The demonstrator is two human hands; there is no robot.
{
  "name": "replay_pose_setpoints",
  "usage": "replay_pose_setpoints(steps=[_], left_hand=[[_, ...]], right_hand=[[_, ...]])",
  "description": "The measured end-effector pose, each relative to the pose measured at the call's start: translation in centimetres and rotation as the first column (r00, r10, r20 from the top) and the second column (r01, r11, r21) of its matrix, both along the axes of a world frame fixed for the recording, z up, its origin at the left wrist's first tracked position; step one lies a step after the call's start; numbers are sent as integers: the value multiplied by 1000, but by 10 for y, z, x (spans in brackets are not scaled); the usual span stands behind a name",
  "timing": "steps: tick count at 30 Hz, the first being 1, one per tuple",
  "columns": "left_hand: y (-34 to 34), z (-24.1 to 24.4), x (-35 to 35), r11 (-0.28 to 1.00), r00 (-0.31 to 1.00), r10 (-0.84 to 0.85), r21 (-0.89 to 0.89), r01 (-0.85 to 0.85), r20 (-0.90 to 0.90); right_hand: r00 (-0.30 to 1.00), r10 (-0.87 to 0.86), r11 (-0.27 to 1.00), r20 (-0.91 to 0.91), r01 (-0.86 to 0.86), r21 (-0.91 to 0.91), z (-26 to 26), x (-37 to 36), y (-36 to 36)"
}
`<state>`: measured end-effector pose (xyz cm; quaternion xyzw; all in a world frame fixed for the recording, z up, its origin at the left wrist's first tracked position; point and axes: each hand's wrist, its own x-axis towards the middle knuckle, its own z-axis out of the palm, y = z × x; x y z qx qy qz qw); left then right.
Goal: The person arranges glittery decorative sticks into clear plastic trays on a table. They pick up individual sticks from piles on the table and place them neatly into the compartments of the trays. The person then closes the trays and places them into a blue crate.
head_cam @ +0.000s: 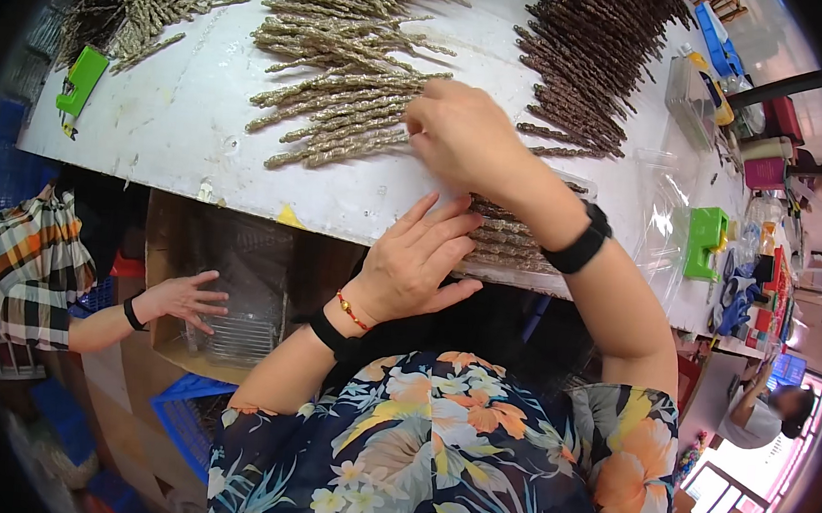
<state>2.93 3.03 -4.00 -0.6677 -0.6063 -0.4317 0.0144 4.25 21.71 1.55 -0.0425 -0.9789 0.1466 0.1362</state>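
My right hand (462, 135) reaches over the white tabletop (176, 140), fingers curled at the ends of gold-coloured twisted sticks (349, 120). Whether it grips one is hidden by the fingers. My left hand (414, 264) is spread palm down by the table's front edge. Its fingertips meet the near side of a batch of brown twisted sticks (509, 238), which lie side by side in what looks like a clear plastic tray (506, 272). My right forearm covers part of that batch.
Dark brown sticks (589, 62) are heaped at the back right. Green tape dispensers (704, 241) (84, 80) stand at both sides. Clear plastic packaging (661, 210) lies right of my arm. At left, a co-worker's hand (186, 300) is over a cardboard box (155, 331) holding clear plastic trays.
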Motion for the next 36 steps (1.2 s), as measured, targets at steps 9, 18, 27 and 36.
replay_pose_setpoints(steps=[9,18,27,36], left_hand=[[-5,-4,2,999,994,16,28,-19,110],[-4,-5,0,1000,994,-3,-8,4,107],[-4,2,1,1000,1000,-1,-30,1,25],[-3,4,-1,999,1000,-20,-47,21,19]], right_hand=[[973,-143,972,179,172,-159,68,168,17],[944,-113,979,311,160,-130,54,200,0],[951,-139,966,277,192,-175,41,205,-3],[964,-57,971,261,115,-211,40,200,9]])
